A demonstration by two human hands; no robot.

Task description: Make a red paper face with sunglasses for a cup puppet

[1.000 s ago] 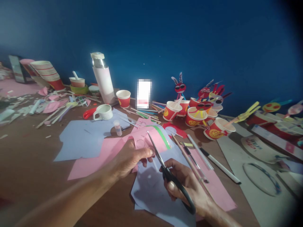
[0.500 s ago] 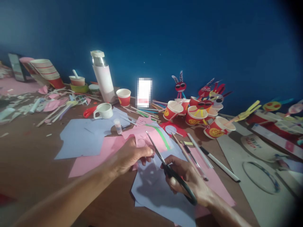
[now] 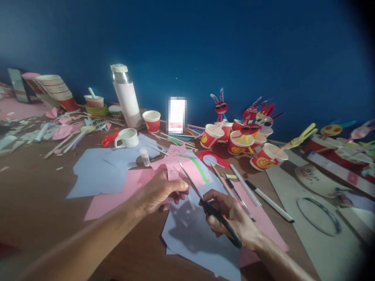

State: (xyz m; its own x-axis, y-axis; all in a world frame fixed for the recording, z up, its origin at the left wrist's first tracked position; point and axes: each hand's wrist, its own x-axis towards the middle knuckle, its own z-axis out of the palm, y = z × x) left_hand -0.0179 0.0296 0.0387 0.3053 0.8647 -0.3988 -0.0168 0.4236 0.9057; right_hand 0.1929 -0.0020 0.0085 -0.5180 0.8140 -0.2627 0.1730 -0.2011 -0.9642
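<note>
My left hand [image 3: 162, 189] pinches a small piece of pink paper [image 3: 173, 174] between thumb and fingers; a circle outline shows on it. My right hand [image 3: 230, 216] is wrapped round the black handles of a pair of scissors [image 3: 218, 218], whose blades point up and to the left, just right of my left thumb. Whether the blades touch the paper I cannot tell. Below both hands lies blue paper [image 3: 202, 249] with their shadow on it. Behind the fingers is a pink sheet with a green strip [image 3: 201, 171].
A white flask [image 3: 126, 101], a white mug [image 3: 126, 138], a red paper cup [image 3: 151, 121] and a small bottle [image 3: 144, 157] stand toward the back. Decorated paper cups [image 3: 240, 143] crowd the right. Pens and straws lie beside my right hand; paper scraps [image 3: 64, 130] cover the left.
The view has shifted slightly, so the cups and flask sit a little further left. Both hands keep nearly the same pose, with the pink paper and scissors still held.
</note>
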